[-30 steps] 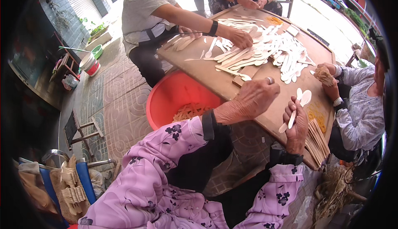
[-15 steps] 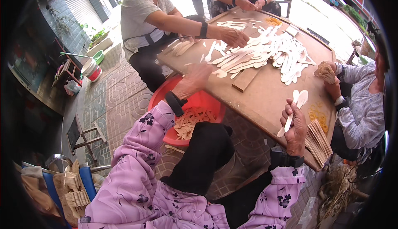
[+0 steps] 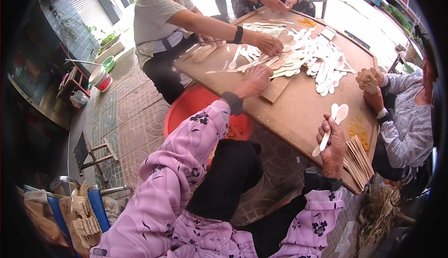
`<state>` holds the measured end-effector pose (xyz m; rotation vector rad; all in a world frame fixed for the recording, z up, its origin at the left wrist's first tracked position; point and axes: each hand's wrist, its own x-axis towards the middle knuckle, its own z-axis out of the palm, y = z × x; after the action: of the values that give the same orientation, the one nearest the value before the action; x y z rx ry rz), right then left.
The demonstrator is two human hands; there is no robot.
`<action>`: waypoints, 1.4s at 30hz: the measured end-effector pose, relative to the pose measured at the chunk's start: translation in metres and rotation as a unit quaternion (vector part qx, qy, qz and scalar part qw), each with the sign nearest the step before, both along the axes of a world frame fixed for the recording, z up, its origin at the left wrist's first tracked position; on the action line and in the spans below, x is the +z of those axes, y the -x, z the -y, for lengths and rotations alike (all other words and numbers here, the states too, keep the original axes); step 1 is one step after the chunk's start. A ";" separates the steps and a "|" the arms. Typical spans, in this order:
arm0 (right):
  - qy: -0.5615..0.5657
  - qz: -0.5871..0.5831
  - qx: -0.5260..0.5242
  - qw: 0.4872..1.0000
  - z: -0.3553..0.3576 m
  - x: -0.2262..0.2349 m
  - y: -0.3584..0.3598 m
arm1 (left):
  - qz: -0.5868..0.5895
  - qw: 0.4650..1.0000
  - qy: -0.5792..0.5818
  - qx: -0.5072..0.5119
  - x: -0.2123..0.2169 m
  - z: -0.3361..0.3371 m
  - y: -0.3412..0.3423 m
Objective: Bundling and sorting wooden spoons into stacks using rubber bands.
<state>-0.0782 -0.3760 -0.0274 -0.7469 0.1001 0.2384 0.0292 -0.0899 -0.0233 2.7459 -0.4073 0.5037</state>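
My left hand (image 3: 254, 79) is stretched out across the brown worktop (image 3: 303, 104), fingers curled down onto the near edge of the pile of pale wooden spoons (image 3: 308, 57) spread over its middle; whether it has closed on one I cannot tell, since the back of the hand hides the fingertips. My right hand (image 3: 332, 142) is at the near edge of the worktop, clenched around a small bunch of wooden spoons (image 3: 332, 123), their rounded bowls sticking up and tilted away from me. Just beside that hand, on the corner of the worktop, lies a neat stack of flat wooden sticks (image 3: 358, 157), and a scatter of orange rubber bands (image 3: 358, 131) sits a little farther in. Below the worktop, to my left, stands a red plastic tub (image 3: 186, 111). Across from me a person in a grey shirt reaches a hand (image 3: 269, 43) into the far side of the same pile. On my right another person in a grey patterned sleeve holds a bundled handful of spoons (image 3: 368, 79) upright above the worktop.
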 end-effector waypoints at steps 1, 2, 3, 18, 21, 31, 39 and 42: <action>0.000 -0.002 -0.003 1.000 0.002 0.001 0.001 | 0.001 1.000 -0.001 0.012 -0.002 0.007 -0.006; 0.002 0.000 -0.004 1.000 0.002 0.002 0.002 | -0.019 0.999 -0.031 0.007 -0.002 0.011 -0.012; 0.002 0.004 -0.005 1.000 0.002 0.004 0.003 | -0.019 0.999 -0.032 0.004 -0.004 0.013 -0.018; -0.010 0.014 -0.008 1.000 0.001 0.005 0.005 | 0.000 1.000 -0.007 0.010 -0.013 0.019 -0.025; -0.004 0.046 -0.050 0.998 0.012 0.011 0.005 | -0.029 0.999 -0.030 0.023 -0.016 0.025 -0.029; 0.080 0.033 -0.048 0.995 0.002 0.011 0.007 | -0.081 0.992 -0.099 0.014 -0.013 0.032 -0.021; 0.080 0.032 -0.028 0.996 -0.006 0.011 0.007 | -0.079 0.987 -0.142 0.022 0.018 0.028 -0.008; 0.082 0.033 -0.029 0.996 -0.003 0.011 0.007 | -0.154 0.983 0.081 -0.052 0.037 0.036 0.005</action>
<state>-0.0849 -0.3727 -0.0164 -0.9136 0.0793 0.1516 0.0246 -0.1258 0.0136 2.5696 -0.4082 0.0761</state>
